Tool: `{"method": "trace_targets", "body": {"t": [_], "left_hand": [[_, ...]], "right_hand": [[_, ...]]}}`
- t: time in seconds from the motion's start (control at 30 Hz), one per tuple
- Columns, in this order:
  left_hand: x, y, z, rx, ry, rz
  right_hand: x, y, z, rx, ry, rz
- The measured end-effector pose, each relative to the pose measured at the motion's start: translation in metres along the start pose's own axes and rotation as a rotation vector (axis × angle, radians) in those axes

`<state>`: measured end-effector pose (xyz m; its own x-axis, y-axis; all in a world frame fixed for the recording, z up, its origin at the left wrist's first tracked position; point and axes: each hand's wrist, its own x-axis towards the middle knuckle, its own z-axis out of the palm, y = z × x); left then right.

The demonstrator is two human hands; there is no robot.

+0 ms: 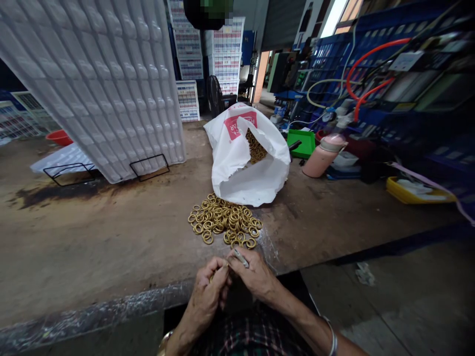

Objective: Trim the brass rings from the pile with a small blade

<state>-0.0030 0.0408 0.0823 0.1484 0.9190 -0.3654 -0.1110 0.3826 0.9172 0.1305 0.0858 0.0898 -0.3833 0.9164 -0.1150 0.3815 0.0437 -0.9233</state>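
Note:
Just off the table's front edge, both hands meet above my lap. My left hand (211, 283) is closed on a brass-coloured ring (212, 278), mostly covered by the fingers. My right hand (254, 274) grips a short, grey, flat-handled tool (241, 258); its working end is hidden between the hands, so its kind is unclear. Right beyond them lies a loose pile of brass-coloured rings (222, 217). Behind the pile, a torn white sack (237, 170) lies on its side with its mouth toward me, more rings (256, 147) inside.
Ribbed clear plastic trays (122, 89) stand upright in black wire holders (150, 168) at left. To the right are a pink bottle (322, 157), a green tray (301, 142) and a yellow tray (415, 193). White crates (226, 64) are stacked behind the wooden table (111, 237).

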Motion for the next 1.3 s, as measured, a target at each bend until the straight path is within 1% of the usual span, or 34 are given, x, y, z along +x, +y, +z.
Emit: {"method": "trace_targets", "body": {"t": [0.17,0.33,0.5,0.67,0.73,0.83,0.9,0.97,1.03,1.1,1.17,1.3], "left_hand": [[0.002,0.001,0.002,-0.017,-0.003,0.001],[0.002,-0.001,0.002,-0.07,-0.014,-0.001],[0.003,-0.007,0.0,-0.162,-0.028,-0.015],[0.004,-0.009,-0.001,-0.198,-0.019,-0.02],[0.004,-0.009,-0.002,-0.206,-0.02,-0.023],[0.001,-0.007,-0.007,-0.215,-0.02,-0.026],[-0.004,-0.006,-0.013,-0.206,-0.024,-0.038],[-0.01,-0.008,-0.018,-0.19,-0.034,-0.082],[-0.017,-0.013,-0.022,-0.172,-0.031,-0.142],[-0.025,-0.02,-0.025,-0.155,-0.012,-0.193],[-0.032,-0.027,-0.026,-0.14,0.012,-0.223],[-0.044,-0.036,-0.028,-0.09,0.048,-0.225]], "right_hand": [[-0.001,-0.001,-0.003,0.1,0.009,0.053],[-0.001,0.0,-0.001,0.17,0.015,0.062],[0.0,0.001,0.002,0.187,0.021,0.077],[0.003,0.005,0.006,0.139,0.035,0.063],[0.006,0.013,0.006,0.076,0.077,0.046],[0.009,0.031,-0.003,-0.071,0.206,0.011],[0.012,0.045,-0.016,-0.14,0.315,0.003],[0.013,0.059,-0.033,-0.187,0.451,0.019],[0.015,0.073,-0.048,-0.247,0.571,0.031],[0.016,0.085,-0.058,-0.321,0.666,0.028],[0.016,0.094,-0.06,-0.41,0.696,-0.002],[0.013,0.101,-0.054,-0.589,0.624,-0.128]]}}
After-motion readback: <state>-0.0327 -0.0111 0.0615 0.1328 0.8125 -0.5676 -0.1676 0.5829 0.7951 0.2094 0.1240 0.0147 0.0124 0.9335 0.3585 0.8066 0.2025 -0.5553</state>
